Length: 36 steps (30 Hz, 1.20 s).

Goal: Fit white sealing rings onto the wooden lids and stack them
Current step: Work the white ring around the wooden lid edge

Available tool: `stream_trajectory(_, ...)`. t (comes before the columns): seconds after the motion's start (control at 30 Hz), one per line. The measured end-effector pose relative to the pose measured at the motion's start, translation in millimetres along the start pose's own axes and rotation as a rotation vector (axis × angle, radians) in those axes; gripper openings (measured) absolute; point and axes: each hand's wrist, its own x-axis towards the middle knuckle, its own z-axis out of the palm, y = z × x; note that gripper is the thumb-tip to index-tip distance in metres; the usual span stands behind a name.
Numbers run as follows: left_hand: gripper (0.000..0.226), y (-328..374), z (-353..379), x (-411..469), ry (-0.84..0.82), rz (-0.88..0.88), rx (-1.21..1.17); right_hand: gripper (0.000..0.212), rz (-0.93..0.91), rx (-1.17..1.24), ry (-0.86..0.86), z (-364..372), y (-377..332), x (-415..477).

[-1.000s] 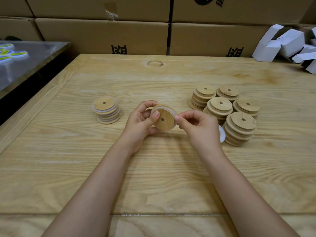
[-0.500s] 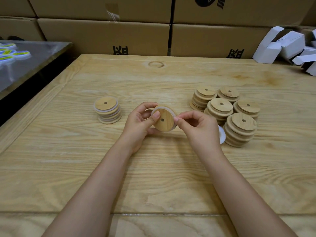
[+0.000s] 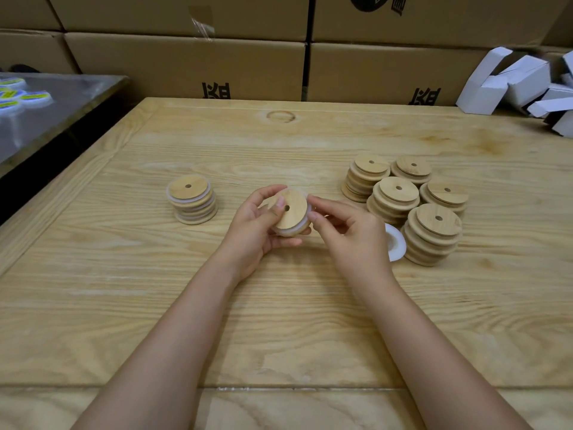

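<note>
Both hands work over the middle of the bench (image 3: 279, 321). The left hand (image 3: 257, 225) has its grip clamped on a lid (image 3: 291, 212): thumb laid across the wooden face beside the centre hole, fingers curled behind and under. The lid is tilted, face toward the camera, held clear of the bench. A white ring (image 3: 286, 233) shows along its lower rim. The right hand (image 3: 350, 234) has its grip closed on the lid's right rim, forefinger and thumb tip pinching there, the other fingers curled. Toward the left edge stands a ringed stack (image 3: 192, 200), with white bands between the wooden discs. Toward the right edge five bare stacks (image 3: 434, 234) stand clustered, touching or nearly so. A loose ring (image 3: 395, 246) lies flat just beside the nearest of them, partly hidden behind the right hand. Cardboard boxes (image 3: 186, 66) are stacked along the far edge. White cartons (image 3: 511, 79) are heaped at the far right corner. Left of the bench is a metal table (image 3: 62, 100) holding small round items with yellow-green tops, too blurred to identify.
</note>
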Motion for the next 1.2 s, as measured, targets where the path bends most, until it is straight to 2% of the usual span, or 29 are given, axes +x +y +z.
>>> stream_trajectory(0.1,0.063,-5,1,0,-0.034,-0.002,0.056,0.025,0.044,-0.021,-0.011,0,2,2)
stream_trajectory(0.17,0.073,-9,3,0,0.032,0.078,0.351,0.024,0.069,-0.034,-0.026,0,4,2)
stream_trajectory(0.23,0.072,-14,2,2,0.144,0.193,0.659,0.019,0.055,-0.088,-0.038,1,4,2)
stream_trajectory(0.33,0.07,-14,-6,3,0.346,0.301,1.001,0.013,-0.002,-0.181,-0.021,0,5,1)
stream_trajectory(0.43,0.073,-15,-17,6,0.517,0.31,1.202,0.013,-0.04,-0.206,-0.027,0,4,0)
stream_trajectory(0.53,0.072,-13,-17,8,0.617,0.325,1.255,0.013,-0.071,-0.25,-0.051,1,2,-1)
stream_trajectory(0.63,0.07,-3,-19,6,0.799,0.473,1.303,0.013,-0.103,-0.274,-0.054,1,2,-2)
stream_trajectory(0.7,0.071,7,-28,3,0.938,0.554,1.224,0.013,-0.113,-0.27,-0.061,1,1,-3)
stream_trajectory(0.8,0.075,17,-46,0,1.048,0.514,1.121,0.013,-0.126,-0.276,-0.075,2,1,-4)
stream_trajectory(1.03,0.081,18,-69,4,1.083,0.348,0.928,0.012,-0.165,-0.284,-0.08,2,0,-6)
stream_trajectory(1.2,0.074,19,-71,6,1.062,0.359,0.784,0.012,-0.182,-0.297,-0.087,4,1,-6)
